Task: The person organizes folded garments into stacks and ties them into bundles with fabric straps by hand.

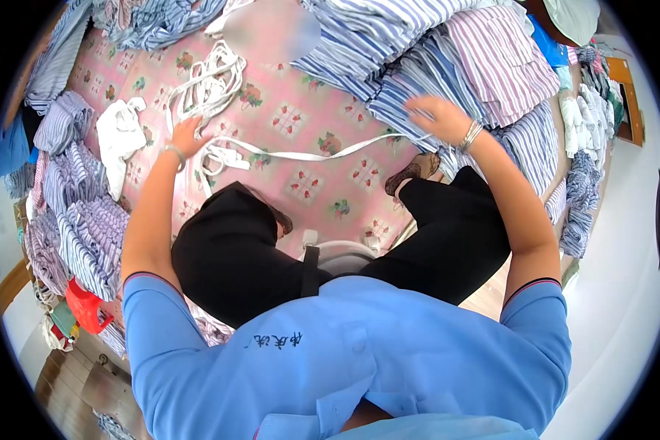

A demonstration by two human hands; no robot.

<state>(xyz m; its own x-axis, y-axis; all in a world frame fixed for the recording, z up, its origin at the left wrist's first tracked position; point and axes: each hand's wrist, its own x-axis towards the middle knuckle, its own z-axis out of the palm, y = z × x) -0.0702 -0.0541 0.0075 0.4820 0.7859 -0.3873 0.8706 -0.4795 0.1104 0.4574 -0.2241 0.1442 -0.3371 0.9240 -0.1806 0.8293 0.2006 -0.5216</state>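
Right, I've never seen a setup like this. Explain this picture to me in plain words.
There's no machine here: a camera on a person's head looks down past their blue shirt at their bare hands. It is the only view.

The pink patterned covering bears a tangle of white strap, a white cloth and, at upper right, blue-striped fabric and pink-striped fabric.

A length of strap runs between the left hand and the right hand. Whether either grips it, I can't tell.
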